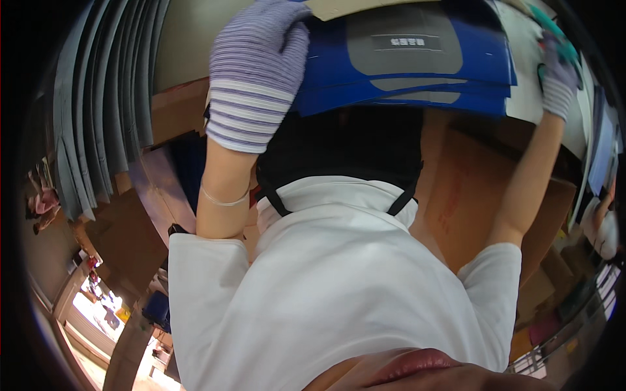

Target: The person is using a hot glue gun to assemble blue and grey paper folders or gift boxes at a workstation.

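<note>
Right now, the left hand (258, 58), in a striped glove, is by the left side of the blue sheets (486, 55). Its thumb is near their edge, and its fingers reach up to the corner of a tan card (372, 6). I can't tell if it is pinching the card or just resting there, because the fingertips are hard to see. Maybe it is there so the sheets don't slide about. The right hand (559, 72) is far off to the other side, past the right edge of the sheets. It is blurry and next to something teal (554, 26), so I can't tell if it is wide, narrow or holding that. With the hands so far apart, the sheets sit between them, which looks handy for reaching both sides. The blue sheets lie in a pile in front of the person's tummy, likely so they are easy to get to. Their near edges don't line up, so a bit of each lower one peeks out. That may make it easier to lift just one. A pale flat surface (527, 91) shows at their right. The gloves likely help with grip and guard the skin from sharp edges. A black apron (339, 146) covers the person's front, perhaps to save the white shirt (352, 260) from dirt. Off to the left, tall grey sheets (94, 98) stand close together, maybe to save room.
</note>
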